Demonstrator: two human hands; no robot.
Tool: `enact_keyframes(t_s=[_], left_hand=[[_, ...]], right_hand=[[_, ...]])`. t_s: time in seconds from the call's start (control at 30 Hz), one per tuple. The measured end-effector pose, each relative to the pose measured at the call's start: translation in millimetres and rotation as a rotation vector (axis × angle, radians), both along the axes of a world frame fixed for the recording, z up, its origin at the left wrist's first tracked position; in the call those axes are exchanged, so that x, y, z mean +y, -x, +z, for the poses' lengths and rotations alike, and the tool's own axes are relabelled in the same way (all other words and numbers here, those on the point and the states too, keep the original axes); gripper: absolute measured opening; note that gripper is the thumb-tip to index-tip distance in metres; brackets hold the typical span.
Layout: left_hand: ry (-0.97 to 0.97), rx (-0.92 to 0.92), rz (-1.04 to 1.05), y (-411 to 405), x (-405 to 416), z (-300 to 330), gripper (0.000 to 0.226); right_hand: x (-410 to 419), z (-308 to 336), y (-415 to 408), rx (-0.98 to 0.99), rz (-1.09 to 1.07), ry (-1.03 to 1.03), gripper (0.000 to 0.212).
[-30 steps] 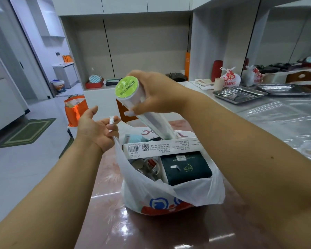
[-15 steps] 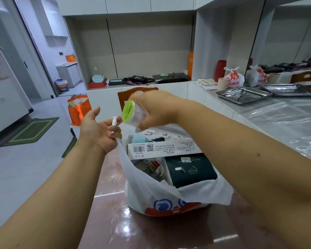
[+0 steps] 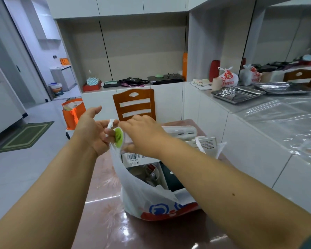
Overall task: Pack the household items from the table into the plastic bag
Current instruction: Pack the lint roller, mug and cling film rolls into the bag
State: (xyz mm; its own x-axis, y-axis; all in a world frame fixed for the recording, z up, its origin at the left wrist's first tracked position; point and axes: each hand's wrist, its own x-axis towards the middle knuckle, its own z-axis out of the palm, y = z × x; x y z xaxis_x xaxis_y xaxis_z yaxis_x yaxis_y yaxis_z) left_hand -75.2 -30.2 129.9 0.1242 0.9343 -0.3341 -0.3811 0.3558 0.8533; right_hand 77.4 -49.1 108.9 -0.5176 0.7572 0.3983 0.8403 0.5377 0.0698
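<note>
A white plastic bag (image 3: 142, 193) with a red and blue print stands open on the reddish table (image 3: 104, 221). My left hand (image 3: 92, 130) pinches the bag's left handle and holds it up. My right hand (image 3: 142, 135) grips a clear tube with a green lid (image 3: 118, 137) and holds it on its side at the bag's mouth, lid pointing left. Inside the bag lie a white barcoded box (image 3: 133, 157), a dark green box (image 3: 172, 178) and some small jars. Another white box (image 3: 206, 144) sticks up at the bag's far side.
A wooden chair (image 3: 134, 103) stands behind the table. A white counter on the right carries steel trays (image 3: 238, 94), a tied bag (image 3: 228, 78) and clear plastic sheeting. An orange bag (image 3: 73, 112) and a green mat (image 3: 23, 135) are on the floor at left.
My right hand has come down from above the bag with the green-lidded tube, now lying sideways at the bag's mouth. My left hand kept hold of the handle.
</note>
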Motion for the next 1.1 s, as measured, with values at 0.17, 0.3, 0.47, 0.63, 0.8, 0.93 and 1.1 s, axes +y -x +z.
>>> enact_keyframes(t_s=[0.17, 0.3, 0.47, 0.63, 0.8, 0.93, 1.1], left_hand=[[0.035, -0.139, 0.067, 16.6, -0.6, -9.7, 0.067], [0.031, -0.174, 0.089, 10.3, -3.2, -9.4, 0.062], [-0.005, -0.170, 0.048, -1.8, -3.9, -7.8, 0.062], [-0.037, -0.182, 0.014, -0.1, -1.8, -8.9, 0.066], [-0.120, -0.126, -0.044, -2.8, -4.4, -4.7, 0.059], [-0.188, -0.029, 0.041, -11.0, -10.8, -1.4, 0.041], [-0.156, 0.081, 0.274, -22.8, -17.8, 4.0, 0.024]], right_hand=[[-4.0, 35.5, -37.8, 0.576, 0.048, 0.042, 0.051], [-13.1, 77.6, -65.9, 0.921, 0.156, -0.025, 0.056], [-22.7, 83.7, -61.3, 0.912, 0.240, 0.060, 0.057], [-9.1, 59.2, -34.7, 0.652, 0.185, 0.228, 0.053], [-3.7, 43.3, -5.2, 0.557, 0.196, 0.334, 0.057], [-11.9, 28.2, -1.0, 0.641, 0.138, 0.379, 0.061], [-31.5, 9.6, -59.9, 0.768, -0.592, 0.208, 0.041]])
